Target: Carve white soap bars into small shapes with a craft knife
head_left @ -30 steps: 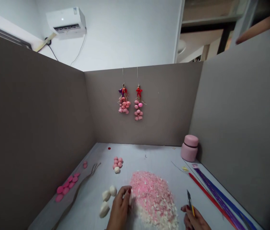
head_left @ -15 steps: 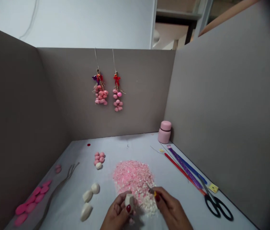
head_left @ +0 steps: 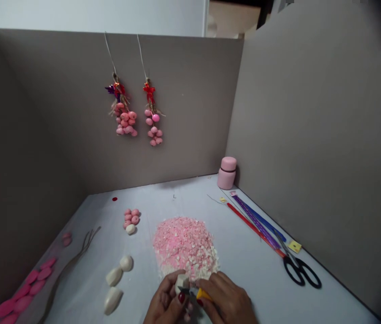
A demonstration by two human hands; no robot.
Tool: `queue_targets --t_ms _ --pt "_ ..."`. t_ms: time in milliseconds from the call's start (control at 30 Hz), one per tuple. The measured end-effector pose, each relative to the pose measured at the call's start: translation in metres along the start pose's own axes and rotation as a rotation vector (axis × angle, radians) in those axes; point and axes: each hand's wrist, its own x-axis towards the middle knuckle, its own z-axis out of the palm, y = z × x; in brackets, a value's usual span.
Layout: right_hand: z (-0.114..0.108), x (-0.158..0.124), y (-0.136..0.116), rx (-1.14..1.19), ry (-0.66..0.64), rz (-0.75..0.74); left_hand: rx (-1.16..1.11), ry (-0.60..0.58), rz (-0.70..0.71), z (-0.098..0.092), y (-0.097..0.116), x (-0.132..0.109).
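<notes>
Between the fingers of my left hand (head_left: 166, 300) is a small off-white carved block (head_left: 181, 281), with a flat-cut face. My right hand (head_left: 226, 297) grips a craft knife (head_left: 204, 294) by its yellow handle, and the blade lies against or right beside the block. Behind both hands spreads a heap of pink and white shavings (head_left: 185, 245), whiter toward me. Left of my hands sit three off-white carved pieces (head_left: 113, 300). Further back is a cluster of pink rounded beads (head_left: 131, 217) with a white one (head_left: 130, 229) in front.
At right lie black-handled scissors (head_left: 300, 272) on red, purple and blue strips (head_left: 254, 220). A pink jar (head_left: 227, 173) stands in the back corner. Far left are bright pink discs (head_left: 23, 292) and brown cords (head_left: 70, 263). Two bead hangings (head_left: 153, 130) hang on the grey back panel (head_left: 197, 103).
My right hand has brought the knife left and down from over the shavings to the block in my left hand. The camera view has tilted down and shifted.
</notes>
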Motion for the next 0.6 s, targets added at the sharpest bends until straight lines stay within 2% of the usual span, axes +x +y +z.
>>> queue_targets --t_ms 267,500,600 --pt "0.003 -0.005 0.0 0.092 -0.1 0.064 0.092 0.041 0.129 0.008 0.004 -0.003" --pt "0.005 -0.009 0.0 0.118 -0.082 0.045 0.101 0.049 0.157 0.013 0.01 -0.005" --pt "0.004 -0.007 0.004 0.132 -0.065 0.116 0.106 0.065 0.136 0.017 0.011 -0.006"
